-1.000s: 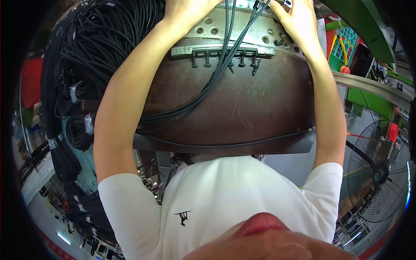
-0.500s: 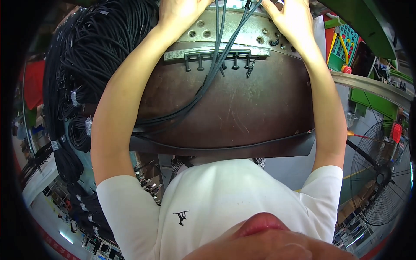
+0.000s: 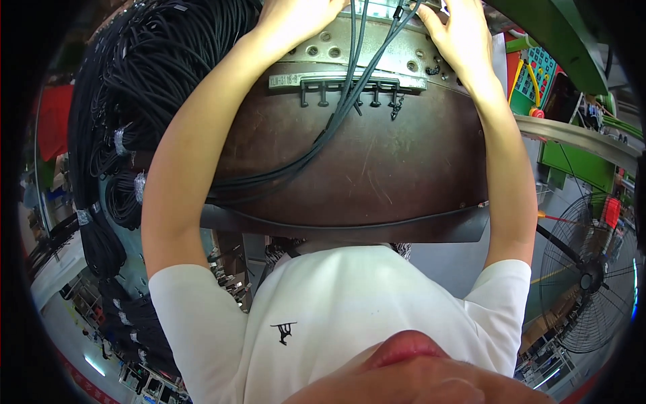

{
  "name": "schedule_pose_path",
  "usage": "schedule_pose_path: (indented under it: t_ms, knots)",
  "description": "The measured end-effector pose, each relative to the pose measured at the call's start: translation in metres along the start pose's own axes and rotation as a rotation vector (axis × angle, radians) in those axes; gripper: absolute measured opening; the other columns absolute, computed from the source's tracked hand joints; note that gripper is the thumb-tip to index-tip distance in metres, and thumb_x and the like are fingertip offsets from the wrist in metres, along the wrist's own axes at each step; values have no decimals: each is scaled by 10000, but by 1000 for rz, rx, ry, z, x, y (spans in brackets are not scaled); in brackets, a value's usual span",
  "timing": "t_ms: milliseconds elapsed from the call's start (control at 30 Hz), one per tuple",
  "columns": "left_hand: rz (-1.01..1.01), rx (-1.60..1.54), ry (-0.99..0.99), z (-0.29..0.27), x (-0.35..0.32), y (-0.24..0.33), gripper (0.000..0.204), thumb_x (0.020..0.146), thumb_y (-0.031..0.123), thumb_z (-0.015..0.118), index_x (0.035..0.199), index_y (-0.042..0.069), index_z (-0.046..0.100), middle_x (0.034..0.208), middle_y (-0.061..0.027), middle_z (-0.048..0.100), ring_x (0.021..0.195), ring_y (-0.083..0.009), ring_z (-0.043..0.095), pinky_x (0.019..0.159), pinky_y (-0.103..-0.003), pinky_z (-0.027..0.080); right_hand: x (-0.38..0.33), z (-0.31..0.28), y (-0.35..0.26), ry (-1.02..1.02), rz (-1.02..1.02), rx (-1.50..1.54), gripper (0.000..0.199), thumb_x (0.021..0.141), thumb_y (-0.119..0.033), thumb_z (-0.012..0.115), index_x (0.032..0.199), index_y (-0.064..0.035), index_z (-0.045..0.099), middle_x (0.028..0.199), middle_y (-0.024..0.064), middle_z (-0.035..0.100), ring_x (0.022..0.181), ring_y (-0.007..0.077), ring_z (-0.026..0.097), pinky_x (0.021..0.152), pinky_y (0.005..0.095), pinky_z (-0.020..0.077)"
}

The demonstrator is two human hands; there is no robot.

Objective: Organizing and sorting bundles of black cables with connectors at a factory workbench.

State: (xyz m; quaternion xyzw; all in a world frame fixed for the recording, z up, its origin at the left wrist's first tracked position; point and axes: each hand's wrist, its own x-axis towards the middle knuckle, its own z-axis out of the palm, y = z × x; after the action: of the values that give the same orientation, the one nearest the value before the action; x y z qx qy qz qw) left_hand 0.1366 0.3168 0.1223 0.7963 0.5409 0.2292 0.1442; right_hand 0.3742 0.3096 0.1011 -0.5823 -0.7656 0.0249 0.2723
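Both hands work at the far end of a dark brown, scratched tabletop (image 3: 377, 175), on a grey metal fixture plate with round holes (image 3: 377, 54); the left hand (image 3: 296, 20) lies on the left part of this plate with fingers bent down over it, and the right hand (image 3: 464, 37) rests on the right part, fingers spread toward the top edge; whether either hand really grips something I cannot tell, because the fingertips are cut by the rim of the picture.

A bundle of thin black cables (image 3: 336, 114) comes down from between the hands, passes over a row of small dark metal pegs (image 3: 350, 91) and curves left across the tabletop; I judge these cables light, soft and flexible, a little springy, not fragile; they are best taken near the plate, where they run straight and close together.

A narrow pale label strip (image 3: 286, 81) sits on the front edge of the plate, at its left; a green control panel with coloured buttons (image 3: 531, 81) stands at the right; thick coils of black cable (image 3: 134, 101) hang at the left.
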Motion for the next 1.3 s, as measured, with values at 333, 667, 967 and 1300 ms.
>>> schedule_pose_path:
  t_ms: [333, 667, 967, 1300]
  knots:
    - [68, -682, -672, -87, -191, 41, 486, 924, 247, 624, 1326, -17, 551, 1407, -140, 540, 1301, -328, 513, 1082, -417, 397, -61, -49, 4, 87, -207, 60, 353, 934, -135, 606, 1269, -25, 599, 1330, 159, 592, 1277, 294, 527, 1056, 334, 398]
    - [-216, 257, -368, 12, -321, -16, 330, 868, 206, 581, 1149, 61, 675, 1153, -182, 654, 1072, -380, 606, 935, -468, 463, -358, -66, 22, 45, 543, 132, 332, 955, -124, 586, 1262, -12, 533, 1247, 112, 571, 1077, 237, 554, 967, 357, 456]
    - [-105, 325, -344, 24, -331, -26, 357, 868, 198, 579, 1186, 60, 664, 1200, -195, 637, 1104, -389, 598, 972, -483, 451, -397, -34, 36, -197, 514, 102, 148, 876, -45, 625, 1012, 10, 612, 940, 120, 631, 863, 295, 583, 766, 416, 484]
    - [-86, 347, -319, 34, -356, -45, 382, 868, 191, 584, 1224, 65, 647, 1240, -199, 621, 1141, -394, 581, 1006, -489, 437, -389, -25, 31, 6, 387, 74, 308, 833, 9, 621, 1140, 35, 621, 1040, 203, 657, 959, 394, 617, 829, 428, 495]
